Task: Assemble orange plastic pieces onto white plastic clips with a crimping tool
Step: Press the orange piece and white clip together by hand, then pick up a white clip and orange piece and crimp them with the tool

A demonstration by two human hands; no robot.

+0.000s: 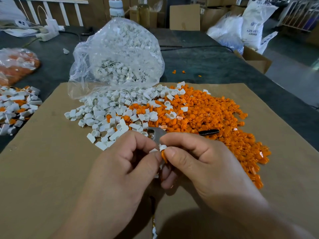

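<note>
Early stage, by judgement. Pinched at the fingertips between left hand [127, 163] and right hand [198, 163] — one clip [162, 147] with one orange piece [163, 155] set against it, held over the cardboard [51, 169]. Tool [156, 133] lying just behind the hands among loose parts, not gripped.

Done: mixed heap [15, 107] at far left, taken for finished units. Left to do: large clip heap [110, 114], larger orange heap [207, 114], bulging bag [117, 54] of clips.

Beneath — brown cardboard on a dark table [207, 62]. Boxes [184, 17] and sacks [255, 23] behind.

crimping tool [157, 135] mostly hidden, white clip [162, 146] part-covered
</note>
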